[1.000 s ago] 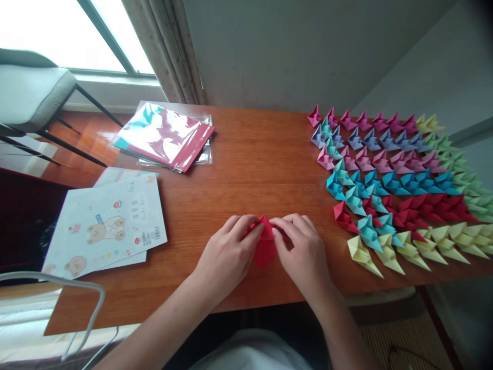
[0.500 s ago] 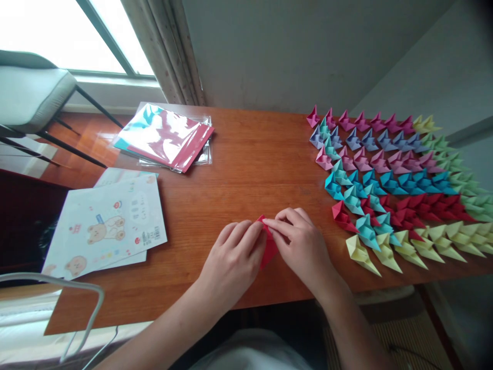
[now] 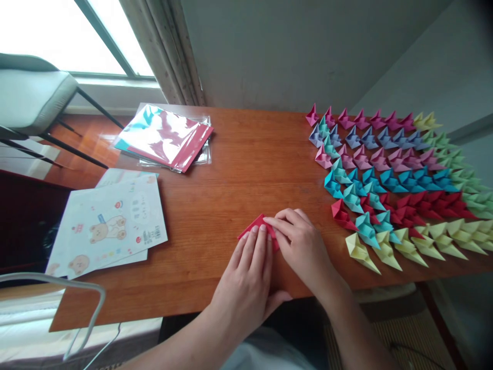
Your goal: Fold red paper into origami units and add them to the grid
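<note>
A folded piece of red origami paper (image 3: pixel 254 223) lies on the table near its front edge, partly covered by my fingers. My left hand (image 3: pixel 246 272) rests over it with its fingers stretched out flat and its thumb spread to the right. At the paper's right side, my right hand (image 3: pixel 298 241) has its index finger and thumb close together on the edge, the other fingers curled. How far the paper reaches under the hands is hidden.
Rows of folded paper pieces in several colours (image 3: pixel 389 180) cover the right side of the wooden table (image 3: pixel 246 169). Shiny plastic packs of coloured paper (image 3: pixel 165 136) lie at the back left. Nearer are white sheets printed with bears (image 3: pixel 127 205). A white curved tube (image 3: pixel 98 303) crosses the left front corner.
My left hand has gone from gripping the red paper with curled fingers to lying flat on it, and more of its left side shows. The right hand has hardly moved.
</note>
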The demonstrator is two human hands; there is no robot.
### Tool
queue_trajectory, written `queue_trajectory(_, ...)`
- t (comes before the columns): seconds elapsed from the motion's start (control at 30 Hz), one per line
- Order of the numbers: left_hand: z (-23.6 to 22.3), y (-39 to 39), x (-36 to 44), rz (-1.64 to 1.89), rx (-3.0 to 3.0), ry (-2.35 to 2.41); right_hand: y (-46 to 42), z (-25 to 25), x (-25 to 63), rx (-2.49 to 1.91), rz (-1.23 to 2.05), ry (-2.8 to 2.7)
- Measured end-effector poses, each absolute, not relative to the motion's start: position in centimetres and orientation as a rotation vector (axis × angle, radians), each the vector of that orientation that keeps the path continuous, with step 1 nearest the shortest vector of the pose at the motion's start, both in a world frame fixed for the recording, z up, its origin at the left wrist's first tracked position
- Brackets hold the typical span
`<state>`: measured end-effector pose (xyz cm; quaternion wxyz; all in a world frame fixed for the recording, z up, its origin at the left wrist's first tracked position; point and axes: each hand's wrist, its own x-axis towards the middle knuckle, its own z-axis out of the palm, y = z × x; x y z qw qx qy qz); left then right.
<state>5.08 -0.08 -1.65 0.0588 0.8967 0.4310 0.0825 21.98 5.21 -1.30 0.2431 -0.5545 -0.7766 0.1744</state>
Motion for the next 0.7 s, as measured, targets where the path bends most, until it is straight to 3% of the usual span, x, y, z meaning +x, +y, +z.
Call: queue_trajectory(0.7, -0.8, -0.7, 6.7, 0.294, 2.535, 1.439, 3.0, -2.2, 23.2, -1.535, 0.414, -1.862)
